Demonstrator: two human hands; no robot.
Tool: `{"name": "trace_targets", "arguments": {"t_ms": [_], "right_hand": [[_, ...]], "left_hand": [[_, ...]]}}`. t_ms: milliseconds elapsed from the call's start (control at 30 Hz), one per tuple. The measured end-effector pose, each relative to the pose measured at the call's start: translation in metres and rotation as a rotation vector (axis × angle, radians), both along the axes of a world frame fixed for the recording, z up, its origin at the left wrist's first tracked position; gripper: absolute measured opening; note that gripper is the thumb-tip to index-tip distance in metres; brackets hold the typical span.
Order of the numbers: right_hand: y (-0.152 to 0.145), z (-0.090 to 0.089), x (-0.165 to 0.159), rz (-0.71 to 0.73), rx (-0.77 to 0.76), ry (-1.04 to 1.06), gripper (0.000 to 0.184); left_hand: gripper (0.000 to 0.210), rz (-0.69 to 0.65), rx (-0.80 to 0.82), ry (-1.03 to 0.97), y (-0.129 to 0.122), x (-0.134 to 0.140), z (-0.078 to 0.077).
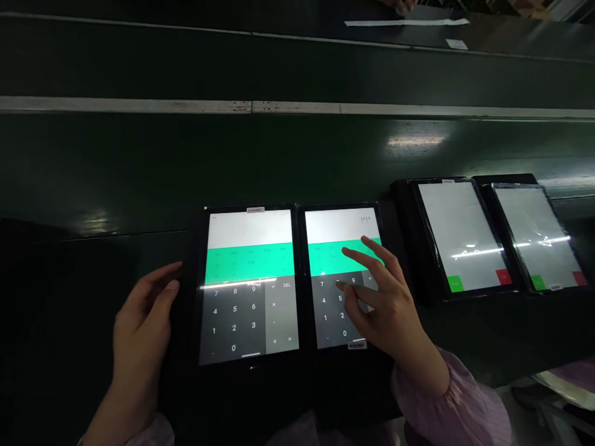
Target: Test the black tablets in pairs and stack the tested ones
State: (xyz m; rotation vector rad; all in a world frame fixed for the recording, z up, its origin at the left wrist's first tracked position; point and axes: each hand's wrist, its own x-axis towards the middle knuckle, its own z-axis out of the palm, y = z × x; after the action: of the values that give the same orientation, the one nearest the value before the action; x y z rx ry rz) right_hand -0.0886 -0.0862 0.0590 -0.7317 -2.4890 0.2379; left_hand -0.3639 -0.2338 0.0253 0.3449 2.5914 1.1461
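Observation:
Two tablets lie side by side on a black base, each showing a calculator with a white and green upper part. My right hand (383, 294) is over the right tablet (329, 319); its fingers are spread, with the index fingertip at the 8 key and nothing held. That screen reads upside-down letters at the top. The left tablet (239, 310) has a blank display above its keypad. Beside the base's left edge, my left hand (144, 322) rests with thumb and index finger slightly apart. Its other fingers are partly hidden.
To the right, two more tablets, a nearer one (458, 241) and a farther one (534, 229), show white screens with green and red corner squares. A metal strip (186, 107) crosses the dark green bench (186, 161). At the top, another person's hand (402, 5) is near a white strip (404, 23).

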Motion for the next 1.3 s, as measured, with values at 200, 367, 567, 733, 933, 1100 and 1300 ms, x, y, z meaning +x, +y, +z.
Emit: {"name": "trace_targets", "arguments": {"t_ms": [200,367,567,733,933,1100,1300], "right_hand": [[-0.001,-0.003,-0.001,0.083,-0.062,-0.029,0.024],[0.022,-0.005,0.023,-0.249,0.058,0.095,0.027],[0.033,-0.007,0.037,-0.382,0.058,0.092,0.029],[0.031,-0.009,0.033,-0.372,0.048,0.065,0.030],[0.029,-0.014,0.028,-0.253,0.059,0.049,0.030],[0.029,-0.017,0.030,-0.319,0.047,0.060,0.029],[0.033,-0.021,0.032,-0.251,0.066,0.052,0.029]], "left_hand": [[0.052,0.018,-0.007,0.000,-0.001,0.001,0.000],[0.052,0.018,-0.001,-0.006,-0.002,0.000,-0.001],[0.051,0.004,-0.009,0.017,-0.001,0.002,0.000],[0.052,-0.005,-0.018,0.015,-0.002,0.001,-0.003],[0.044,-0.005,0.006,0.021,-0.004,0.000,-0.004],[0.036,-0.014,0.211,0.026,-0.006,0.004,-0.004],[0.039,-0.036,0.473,-0.091,0.005,0.001,-0.013]]}}
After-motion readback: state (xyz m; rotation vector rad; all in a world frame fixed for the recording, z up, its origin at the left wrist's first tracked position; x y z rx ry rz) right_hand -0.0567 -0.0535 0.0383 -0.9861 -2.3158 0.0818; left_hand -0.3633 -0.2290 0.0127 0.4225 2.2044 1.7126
